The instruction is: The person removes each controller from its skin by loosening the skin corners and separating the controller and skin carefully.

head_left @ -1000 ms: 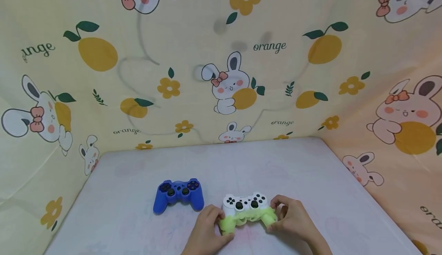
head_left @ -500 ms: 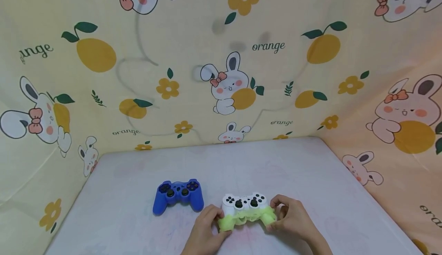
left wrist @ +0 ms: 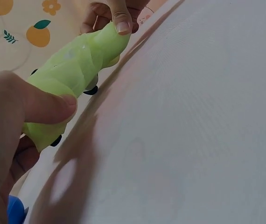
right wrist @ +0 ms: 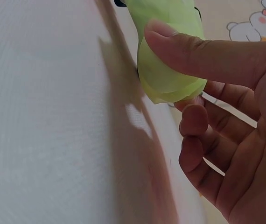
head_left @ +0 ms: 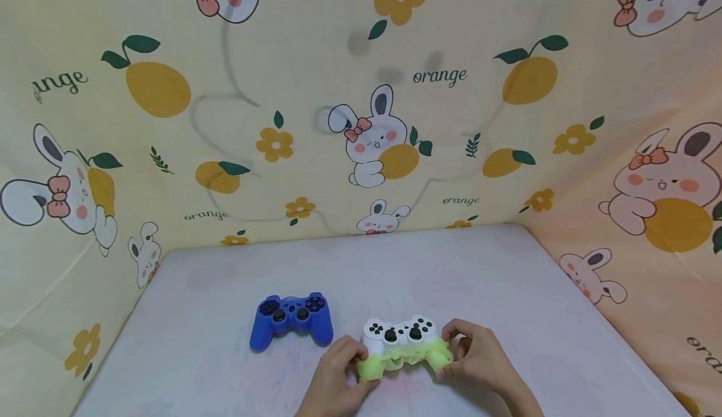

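Near the front of the table, a white game controller has a pale green, stretchy silicone cover over its two grips and lower edge. Its buttons and two black sticks stay uncovered. My left hand pinches the covered left grip, the thumb pressing on the green cover in the left wrist view. On the other side my right hand pinches the covered right grip between thumb and index finger. The right wrist view shows that hand with its other fingers curled below the cover's end.
A blue controller lies to the left, a little farther back than the white one. The pale table is enclosed by a cream cloth printed with rabbits and oranges at the back and both sides.
Both hands keep their hold on the covered grips. The left grip's cover and the left fingertips shift very slightly; the blue controller stays in place.
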`<state>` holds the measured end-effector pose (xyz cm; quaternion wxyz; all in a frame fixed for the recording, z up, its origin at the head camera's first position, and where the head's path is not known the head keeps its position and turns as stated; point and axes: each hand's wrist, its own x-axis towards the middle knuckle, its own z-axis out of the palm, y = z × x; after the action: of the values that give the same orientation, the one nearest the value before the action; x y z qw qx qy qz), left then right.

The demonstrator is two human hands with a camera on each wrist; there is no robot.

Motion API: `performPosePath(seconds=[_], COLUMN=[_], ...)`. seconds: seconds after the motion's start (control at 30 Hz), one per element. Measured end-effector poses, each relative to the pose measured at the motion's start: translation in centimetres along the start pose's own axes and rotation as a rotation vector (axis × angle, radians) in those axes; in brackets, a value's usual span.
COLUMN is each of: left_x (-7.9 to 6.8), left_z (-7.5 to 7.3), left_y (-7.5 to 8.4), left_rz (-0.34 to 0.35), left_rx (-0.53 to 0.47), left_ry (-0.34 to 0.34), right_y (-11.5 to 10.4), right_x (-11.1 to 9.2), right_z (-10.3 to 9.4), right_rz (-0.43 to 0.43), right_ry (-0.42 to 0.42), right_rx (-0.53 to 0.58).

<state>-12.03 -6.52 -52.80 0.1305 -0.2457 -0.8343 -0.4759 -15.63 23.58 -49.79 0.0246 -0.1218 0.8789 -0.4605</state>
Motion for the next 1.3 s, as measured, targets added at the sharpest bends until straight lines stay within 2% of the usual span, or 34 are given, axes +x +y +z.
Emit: performPosePath(seconds=[0.1,0.33,0.6,0.7,1.3], left_x=[0.02,-0.07,-0.09,-0.11,0.03], left_z=[-0.02,0.03,-0.12,-0.10,-0.12], left_y=[-0.12,-0.54,-0.42,-0.51,0.09], left_rz=[0.003,0.098,0.069,0.078,0.159], left_rx=[-0.006,-0.010,-0.034,-0.026,-0.016], left_ry=[0.012,0.103,0.051,0.042,0.082], right_y=[-0.04,-0.16,-0.14,-0.12,-0.23], right_x=[-0.01,0.02,-0.01,-0.02,-0.05], right_z=[0.02,0.04,-0.01,-0.02,-0.19], right_rz=[0.001,0.008,0.008,0.001,0.012], right_ry=[-0.002,-0.006,-0.007,-0.005,-0.009], right_rx=[0.008,0.016,0.017,0.011,0.011])
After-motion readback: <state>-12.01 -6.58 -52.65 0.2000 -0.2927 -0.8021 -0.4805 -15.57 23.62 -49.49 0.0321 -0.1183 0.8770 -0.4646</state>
